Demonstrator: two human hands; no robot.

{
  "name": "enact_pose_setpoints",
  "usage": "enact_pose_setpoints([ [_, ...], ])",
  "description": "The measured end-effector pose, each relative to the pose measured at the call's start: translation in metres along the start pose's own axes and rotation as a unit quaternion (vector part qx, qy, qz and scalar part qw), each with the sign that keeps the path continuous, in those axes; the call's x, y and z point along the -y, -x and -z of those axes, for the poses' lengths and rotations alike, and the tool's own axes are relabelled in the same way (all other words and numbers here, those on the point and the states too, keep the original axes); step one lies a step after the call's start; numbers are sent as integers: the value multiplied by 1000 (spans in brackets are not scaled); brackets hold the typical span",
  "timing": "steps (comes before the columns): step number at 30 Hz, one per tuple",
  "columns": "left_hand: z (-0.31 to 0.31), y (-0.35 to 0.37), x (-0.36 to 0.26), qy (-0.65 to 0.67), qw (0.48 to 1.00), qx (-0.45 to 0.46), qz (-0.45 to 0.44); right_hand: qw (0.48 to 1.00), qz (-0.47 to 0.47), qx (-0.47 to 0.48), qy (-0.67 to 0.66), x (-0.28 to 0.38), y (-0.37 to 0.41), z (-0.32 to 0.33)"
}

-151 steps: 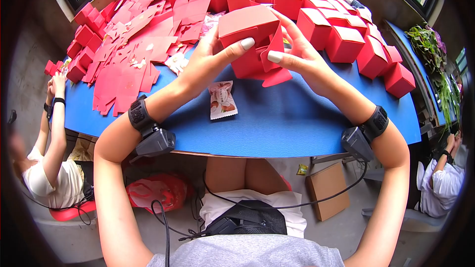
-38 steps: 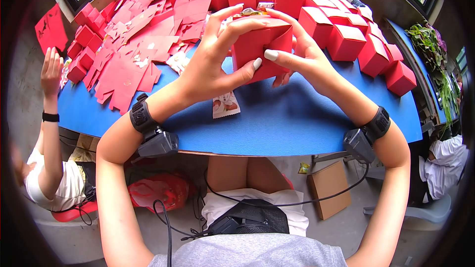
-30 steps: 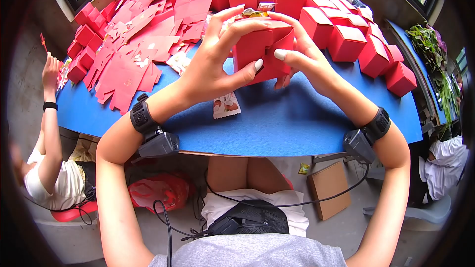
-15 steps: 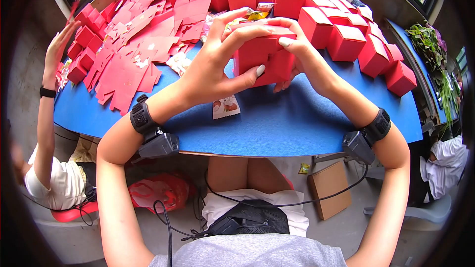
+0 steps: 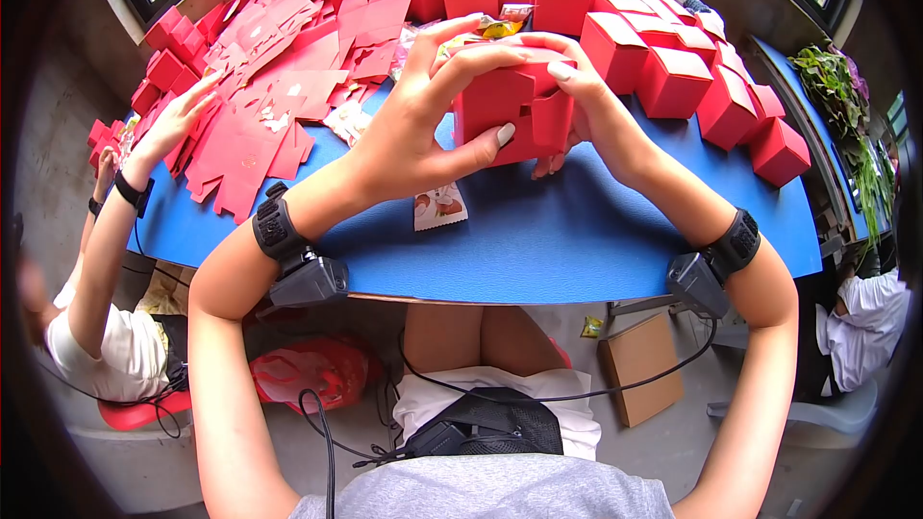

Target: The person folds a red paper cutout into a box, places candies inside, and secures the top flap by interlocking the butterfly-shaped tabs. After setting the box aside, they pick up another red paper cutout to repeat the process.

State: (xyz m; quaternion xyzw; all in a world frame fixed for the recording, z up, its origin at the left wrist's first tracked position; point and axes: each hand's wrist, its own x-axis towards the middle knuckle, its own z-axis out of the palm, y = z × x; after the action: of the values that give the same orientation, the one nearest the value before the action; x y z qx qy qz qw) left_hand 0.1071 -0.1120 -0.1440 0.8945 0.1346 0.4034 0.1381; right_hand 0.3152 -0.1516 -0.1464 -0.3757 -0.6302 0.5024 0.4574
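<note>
A red paper box (image 5: 514, 111) is held upright above the blue table (image 5: 577, 250), with a flap partly lifted on its near face. My left hand (image 5: 428, 111) grips its left side, thumb across the near face and fingers over the top. My right hand (image 5: 601, 101) holds the right side, its thumb at the top corner and other fingers partly hidden behind the box. A small printed packet (image 5: 439, 208) lies on the table below my left hand. Colourful wrapped packets (image 5: 505, 27) are just behind the box.
Flat red card pieces (image 5: 279, 67) are heaped at the left. Finished-looking red boxes (image 5: 673, 82) stand in rows at the back right. A co-worker's hand (image 5: 178, 120) reaches over the left heap. A cardboard box (image 5: 639, 370) sits on the floor; greenery (image 5: 832, 86) lies at the far right.
The flap on the box's near face has come outward, with my right thumb moved slightly up. The co-worker's raised arm at the left has moved right over the card pieces.
</note>
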Motion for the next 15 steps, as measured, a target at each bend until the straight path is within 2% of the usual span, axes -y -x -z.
enact_pose_setpoints([
  [12,-1,0,1,26,1000,-6,-14,999,29,-8,13,1,3,-3],
  [15,-1,0,1,35,999,-12,-13,1000,5,0,15,5,4,-1],
])
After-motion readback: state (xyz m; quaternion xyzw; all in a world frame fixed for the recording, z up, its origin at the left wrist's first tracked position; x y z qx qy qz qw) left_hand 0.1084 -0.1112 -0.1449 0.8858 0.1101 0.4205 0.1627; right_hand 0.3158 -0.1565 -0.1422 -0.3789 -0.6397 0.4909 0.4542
